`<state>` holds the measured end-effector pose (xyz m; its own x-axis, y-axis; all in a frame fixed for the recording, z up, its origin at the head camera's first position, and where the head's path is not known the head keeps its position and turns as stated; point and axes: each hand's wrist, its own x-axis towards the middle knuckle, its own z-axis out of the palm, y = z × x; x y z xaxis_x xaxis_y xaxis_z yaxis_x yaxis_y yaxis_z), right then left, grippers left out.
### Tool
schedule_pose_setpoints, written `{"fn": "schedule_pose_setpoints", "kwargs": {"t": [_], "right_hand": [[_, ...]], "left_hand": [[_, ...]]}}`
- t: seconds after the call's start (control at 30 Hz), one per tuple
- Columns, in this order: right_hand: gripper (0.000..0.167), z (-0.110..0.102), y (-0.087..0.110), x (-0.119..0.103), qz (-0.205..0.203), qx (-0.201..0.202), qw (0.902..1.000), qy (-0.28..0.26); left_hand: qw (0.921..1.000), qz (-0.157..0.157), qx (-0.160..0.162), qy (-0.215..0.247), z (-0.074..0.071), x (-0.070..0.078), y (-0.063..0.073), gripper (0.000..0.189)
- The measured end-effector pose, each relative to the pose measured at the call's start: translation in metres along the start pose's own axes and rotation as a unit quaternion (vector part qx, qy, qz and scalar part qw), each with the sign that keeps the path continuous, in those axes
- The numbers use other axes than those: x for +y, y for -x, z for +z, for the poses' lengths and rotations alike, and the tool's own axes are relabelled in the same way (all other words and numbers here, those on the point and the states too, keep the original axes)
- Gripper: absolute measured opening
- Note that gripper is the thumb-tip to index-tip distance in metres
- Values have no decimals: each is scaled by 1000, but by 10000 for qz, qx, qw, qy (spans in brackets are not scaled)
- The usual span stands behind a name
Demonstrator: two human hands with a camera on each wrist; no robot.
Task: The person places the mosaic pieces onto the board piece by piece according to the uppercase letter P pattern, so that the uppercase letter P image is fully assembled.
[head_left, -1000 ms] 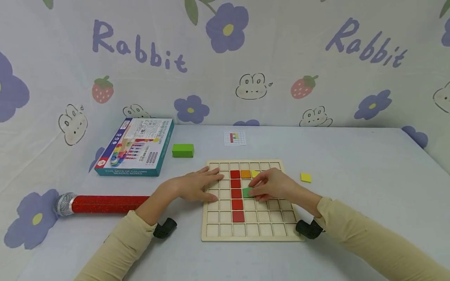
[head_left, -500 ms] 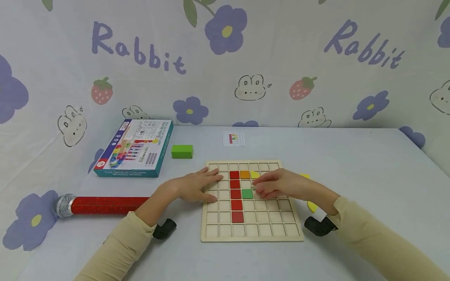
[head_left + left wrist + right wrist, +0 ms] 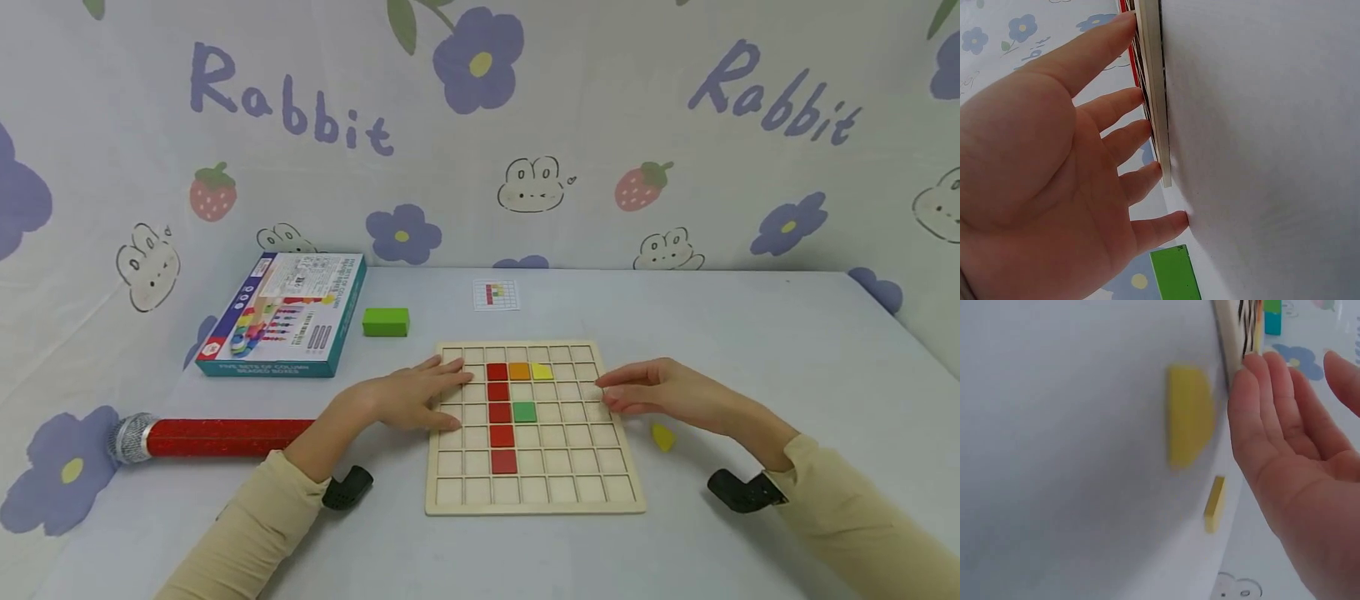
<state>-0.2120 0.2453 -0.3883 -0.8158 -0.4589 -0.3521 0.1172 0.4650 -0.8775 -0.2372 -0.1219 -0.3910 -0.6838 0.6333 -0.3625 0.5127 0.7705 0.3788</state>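
Observation:
A wooden grid board [image 3: 534,510] lies in front of me, with a column of several red tiles [image 3: 500,413]. Beside the column's top sit an orange tile [image 3: 519,372] and a yellow tile [image 3: 542,372]; a green tile [image 3: 524,412] adjoins its middle. My left hand [image 3: 408,398] rests spread on the board's left edge, fingertips touching it in the left wrist view. Over the right edge hovers my right hand [image 3: 675,396], fingers fairly straight, holding nothing. Near it lie a yellow piece with a curved edge [image 3: 1188,415] and a yellow square tile [image 3: 1214,503], the latter hidden in the head view.
At the back stand a boxed set [image 3: 285,312] and a green block [image 3: 386,322]. A small card with a coloured grid pattern [image 3: 496,295] lies behind the board. A red microphone [image 3: 217,437] lies left, partly behind my left forearm.
My right hand let go of the green tile on the board and moved right to the board's edge. The curved yellow piece came into view. My left hand stayed in place.

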Motion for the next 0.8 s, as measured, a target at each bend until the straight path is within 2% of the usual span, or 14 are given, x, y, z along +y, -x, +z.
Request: {"fn": "schedule_pose_setpoints", "kwargs": {"t": [0.2,0.37,0.63,0.8], "right_hand": [[51,-11,13,13,-51,-81,9995,302],[47,-19,24,24,-146,59,9968,790],[52,-22,41,36,-702,-10,9934,904],[49,-12,46,38,-1171,240,9831,1388]], "left_hand": [[10000,58,7,7,0,-1,0,72],[10000,59,-2,-24,1,-1,0,72],[9999,145,32,-5,2,-1,1,72],[9999,151,49,0,2,-2,2,72]]}}
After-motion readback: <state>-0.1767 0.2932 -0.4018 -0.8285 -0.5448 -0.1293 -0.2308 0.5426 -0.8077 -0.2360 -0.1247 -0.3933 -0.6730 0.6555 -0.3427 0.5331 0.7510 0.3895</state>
